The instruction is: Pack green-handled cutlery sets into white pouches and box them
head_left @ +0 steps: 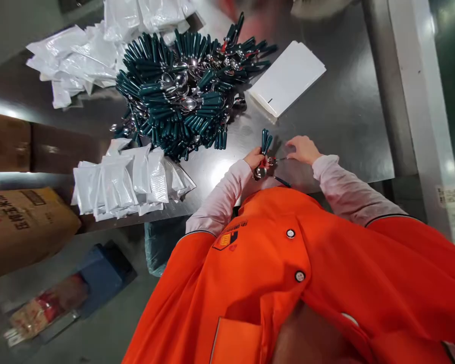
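Note:
My left hand [254, 158] is closed around a small bunch of spoons [264, 142] with dark green handles pointing away from me. Something red shows at the necks of the bunch, and a shiny spoon bowl faces up near my wrist. Another dark-handled piece [282, 181] lies slanted close to my body. Just right of the bunch, my right hand [305, 150] has curved fingers, thumb and forefinger apart, with nothing visible between them. A thin metal part near its thumb is too small to make out.
A large heap of green-handled spoons [155, 91] covers the metal table [349, 101] ahead left. White packets [117, 184] lie in piles beside it. A stack of white sheets or bags [288, 78] lies ahead right. Cardboard boxes [23, 227] stand left; a lined bin [157, 247] sits below the edge.

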`<state>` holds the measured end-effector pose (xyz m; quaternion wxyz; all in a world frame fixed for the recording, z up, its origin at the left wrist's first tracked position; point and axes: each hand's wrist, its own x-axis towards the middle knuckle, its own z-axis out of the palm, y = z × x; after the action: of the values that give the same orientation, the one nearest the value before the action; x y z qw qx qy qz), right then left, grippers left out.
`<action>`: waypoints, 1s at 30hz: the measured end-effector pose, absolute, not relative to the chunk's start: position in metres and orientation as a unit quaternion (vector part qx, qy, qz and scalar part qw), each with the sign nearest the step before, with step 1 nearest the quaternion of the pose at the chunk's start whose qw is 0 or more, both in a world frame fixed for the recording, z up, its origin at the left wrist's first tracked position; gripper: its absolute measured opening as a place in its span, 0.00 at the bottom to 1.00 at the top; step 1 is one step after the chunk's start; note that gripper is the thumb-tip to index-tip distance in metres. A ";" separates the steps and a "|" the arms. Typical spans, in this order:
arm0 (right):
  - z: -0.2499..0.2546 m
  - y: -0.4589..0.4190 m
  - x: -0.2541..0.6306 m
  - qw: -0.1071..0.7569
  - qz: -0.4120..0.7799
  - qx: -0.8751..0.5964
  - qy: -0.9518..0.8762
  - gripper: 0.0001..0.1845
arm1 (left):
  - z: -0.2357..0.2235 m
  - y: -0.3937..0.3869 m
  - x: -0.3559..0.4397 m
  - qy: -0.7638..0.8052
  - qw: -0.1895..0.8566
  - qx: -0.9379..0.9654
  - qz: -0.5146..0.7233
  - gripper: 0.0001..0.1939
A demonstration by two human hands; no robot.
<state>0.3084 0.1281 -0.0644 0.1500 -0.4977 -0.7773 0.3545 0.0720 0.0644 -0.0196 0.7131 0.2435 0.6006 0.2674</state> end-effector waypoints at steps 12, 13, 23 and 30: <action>-0.017 0.150 0.285 0.151 0.307 -0.224 -0.912 0.19 | -0.018 0.091 0.062 0.536 0.794 0.189 0.216 0.15; -0.011 0.153 0.275 0.152 0.305 -0.207 -0.917 0.20 | -0.013 0.086 0.063 0.517 0.808 0.185 0.213 0.16; -0.003 0.121 0.246 0.216 0.232 -0.270 -0.909 0.15 | 0.011 0.025 0.040 0.415 0.833 0.106 0.351 0.13; -0.040 0.028 0.290 -0.114 0.294 -0.463 -0.828 0.13 | 0.015 0.016 0.017 0.471 0.730 0.074 0.490 0.09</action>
<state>0.2903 0.0275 -0.0400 -0.1143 -0.4632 -0.8282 0.2941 0.0166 0.0162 0.0147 0.7303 0.0736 0.4708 0.4895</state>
